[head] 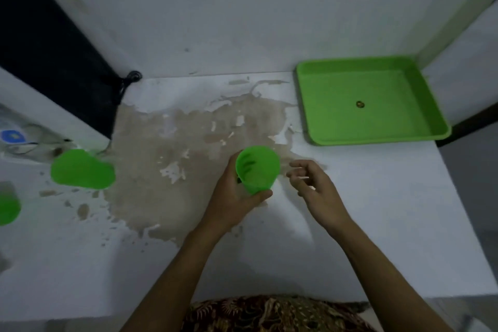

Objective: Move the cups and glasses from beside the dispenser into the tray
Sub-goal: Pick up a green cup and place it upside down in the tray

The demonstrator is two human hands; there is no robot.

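Note:
My left hand [234, 197] grips a green plastic cup [258, 168] over the middle of the white table, its mouth facing up toward me. Just to the right of the cup, my right hand [315, 186] hovers with fingers apart and holds nothing. The green tray [318, 105] lies at the far right corner, with only a small dark spot on its floor. Another green cup [82, 169] sits at the left next to the dispenser [24, 137]. A further green cup [8, 209] is cut off by the left edge.
A large brownish patch of worn surface [172, 170] covers the table's middle. A dark panel [48, 62] with a black cord leans against the wall at the back left. White walls close the back and right side; the table's right edge falls off beyond the tray.

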